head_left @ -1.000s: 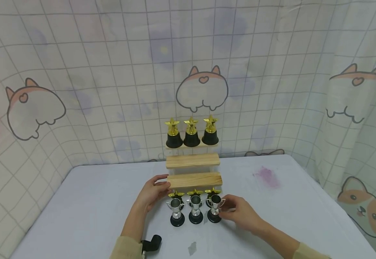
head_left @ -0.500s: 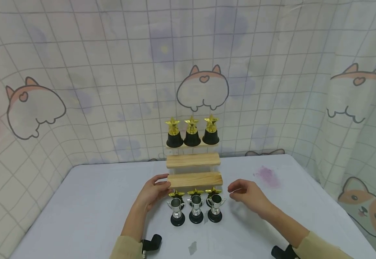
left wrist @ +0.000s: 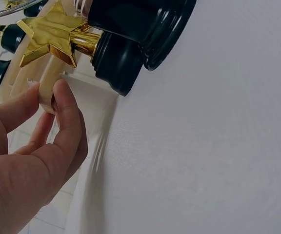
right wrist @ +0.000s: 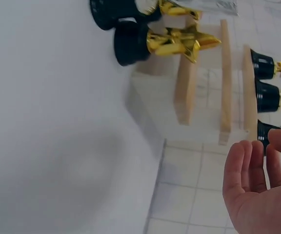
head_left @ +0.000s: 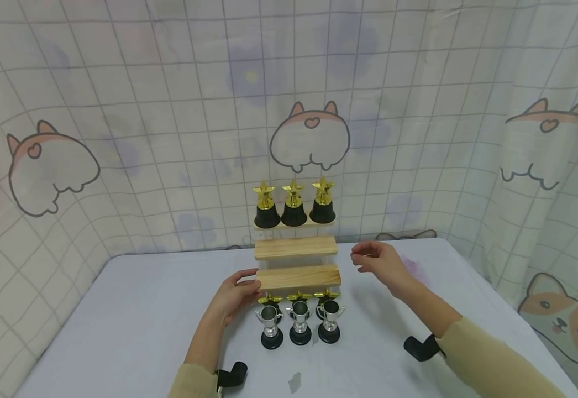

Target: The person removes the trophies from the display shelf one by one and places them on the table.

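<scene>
A stand with stepped wooden boards rises at the table's middle. My left hand (head_left: pixel 236 296) pinches the left end of its lowest board (head_left: pixel 299 277) between thumb and fingers. Beyond it are a bare middle board (head_left: pixel 295 247) and a top shelf bearing three gold star trophies (head_left: pixel 294 213) with black bases. Three silver cups (head_left: pixel 300 320) stand upright in a row before the stand. Close behind them, partly hidden, are three more star trophies (right wrist: pixel 184 44). To the right of the stand, my right hand (head_left: pixel 383 268) hovers with loosely bent fingers, holding nothing.
A white cloth covers the table (head_left: pixel 150 309); it has a pink stain (head_left: pixel 413 270) at the right and a grey patch (head_left: pixel 295 382) near the front. A grid-patterned curtain (head_left: pixel 179 138) with cartoon animals hangs behind and at both sides.
My right hand has let go of the rightmost silver cup and moved up and away, to beside the middle board. The left hand stays on the lowest board.
</scene>
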The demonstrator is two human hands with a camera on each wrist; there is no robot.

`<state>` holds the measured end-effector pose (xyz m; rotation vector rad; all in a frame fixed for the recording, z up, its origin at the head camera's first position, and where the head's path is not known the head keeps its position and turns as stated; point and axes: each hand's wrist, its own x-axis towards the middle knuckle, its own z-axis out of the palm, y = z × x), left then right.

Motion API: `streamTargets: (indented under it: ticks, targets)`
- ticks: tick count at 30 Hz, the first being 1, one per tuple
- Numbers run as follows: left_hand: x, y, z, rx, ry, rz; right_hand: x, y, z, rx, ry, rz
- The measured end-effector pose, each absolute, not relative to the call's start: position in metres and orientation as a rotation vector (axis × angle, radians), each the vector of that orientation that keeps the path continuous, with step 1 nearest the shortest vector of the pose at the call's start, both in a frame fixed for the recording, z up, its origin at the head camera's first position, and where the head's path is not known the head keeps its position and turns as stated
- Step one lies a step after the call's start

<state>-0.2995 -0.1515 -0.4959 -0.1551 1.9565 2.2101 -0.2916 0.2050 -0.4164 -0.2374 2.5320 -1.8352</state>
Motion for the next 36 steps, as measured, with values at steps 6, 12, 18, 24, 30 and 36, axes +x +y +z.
streamTargets:
  ticks: [6, 12, 18, 24, 30, 36]
  targets:
    - [-0.301, -0.153, -0.499, -0.159, 1.951, 2.216, -0.314, 0.196, -0.409, -0.247, 2.624, -1.808]
    - [-0.302, -0.153, -0.5, -0.16, 1.957, 2.21, -0.327, 0.184, -0.403, -0.283, 2.682, -1.803]
    - [-0.303, -0.153, -0.502, -0.153, 1.962, 2.206, -0.338, 0.177, -0.395, -0.264, 2.717, -1.806]
    - [-0.303, -0.154, -0.501, -0.126, 1.949, 2.214, -0.35, 0.175, -0.383, -0.289, 2.699, -1.858]
    - [-0.305, -0.154, -0.502, -0.139, 1.941, 2.207, -0.361, 0.169, -0.378, -0.258, 2.713, -1.902]
    - [-0.305, -0.154, -0.502, -0.132, 1.932, 2.212, -0.372, 0.164, -0.378, -0.255, 2.739, -1.894]
